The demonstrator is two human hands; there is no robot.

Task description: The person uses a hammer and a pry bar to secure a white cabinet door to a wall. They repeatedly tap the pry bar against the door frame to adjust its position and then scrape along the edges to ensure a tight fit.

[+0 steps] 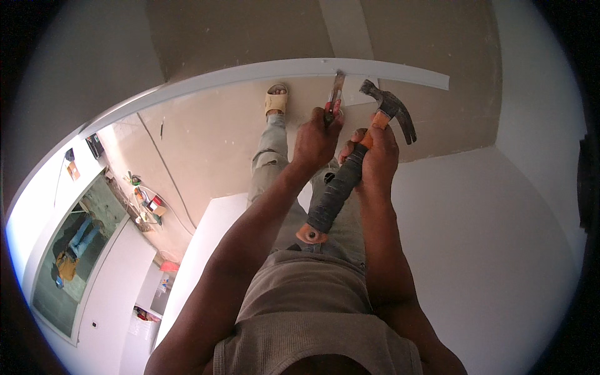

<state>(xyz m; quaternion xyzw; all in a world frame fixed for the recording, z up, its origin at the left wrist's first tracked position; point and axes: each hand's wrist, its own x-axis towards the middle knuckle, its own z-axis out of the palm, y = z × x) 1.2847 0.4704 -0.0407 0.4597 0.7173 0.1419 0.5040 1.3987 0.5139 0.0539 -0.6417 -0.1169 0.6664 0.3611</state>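
Gripping 1 hammer (350, 169), seemingly 1 chisel (334, 94)

A claw hammer (369, 140) with wrapped dark handle, beside a red-handled chisel (334, 97) touching white trim (262, 74).

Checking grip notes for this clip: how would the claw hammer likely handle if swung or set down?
The claw hammer probably feels top-heavy: its dark metal head sits far from the right hand gripping mid-handle. The wrapped handle likely resists slipping. It looks rigid, and the curved claw would likely keep it from rolling when laid flat.
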